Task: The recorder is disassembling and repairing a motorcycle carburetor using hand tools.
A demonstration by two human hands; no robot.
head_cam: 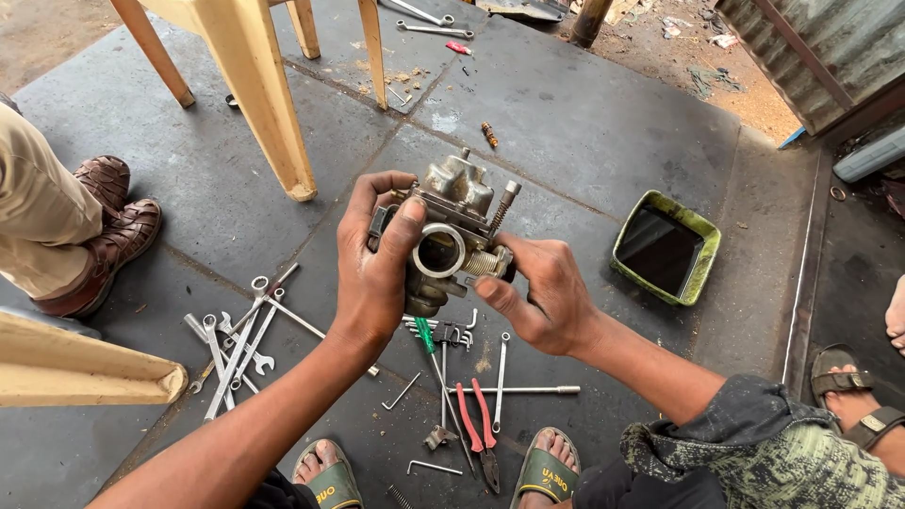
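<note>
The grimy grey cast-metal carburettor [451, 236] sits mid-frame, raised above the dark concrete floor [584, 123], off any engine. I have my left hand [377, 259] clamped round its body, thumb across the round throat, and my right hand [537, 292] pinching the threaded brass fitting at its 4 o'clock side. I judge it partly stripped; the float bowl is still on. Spanners [236, 344] and red-handled pliers [476, 429] lie at 6 to 8 o'clock. At 3 o'clock, the green rectangular tray [617, 250] holds dark liquid.
</note>
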